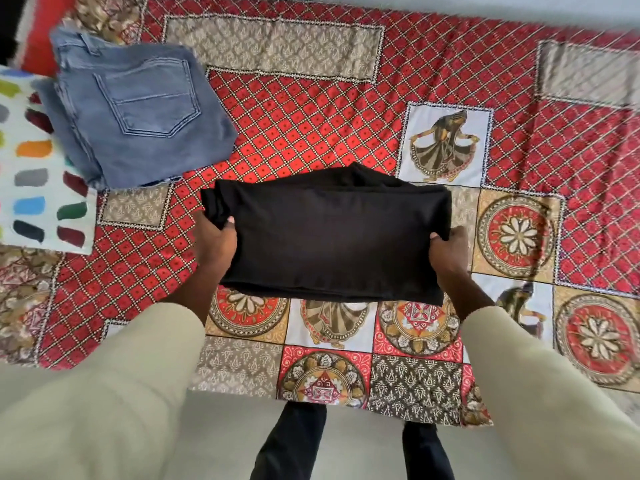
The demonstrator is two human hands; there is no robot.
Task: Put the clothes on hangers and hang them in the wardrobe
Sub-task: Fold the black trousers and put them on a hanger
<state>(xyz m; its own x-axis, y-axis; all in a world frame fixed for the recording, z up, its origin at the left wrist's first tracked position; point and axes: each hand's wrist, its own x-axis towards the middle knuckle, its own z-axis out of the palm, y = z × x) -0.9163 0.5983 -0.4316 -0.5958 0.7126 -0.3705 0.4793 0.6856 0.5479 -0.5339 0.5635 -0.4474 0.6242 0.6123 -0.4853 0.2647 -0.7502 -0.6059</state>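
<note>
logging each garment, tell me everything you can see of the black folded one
The black garment is plain, matte, soft-looking fabric folded into a thick rectangle, layered edges showing at its left and near sides. The left hand and right hand grip its two ends over the patterned bedspread; whether it rests there is unclear.

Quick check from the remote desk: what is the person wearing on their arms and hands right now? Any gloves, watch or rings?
Both arms are in long, loose sleeves of plain pale beige cloth, the left sleeve and the right sleeve, each ending just short of the wrist. The left hand and right hand are bare: no gloves, and no watch, ring or bracelet shows. The sleeves carry no print, stripe or logo.
</note>
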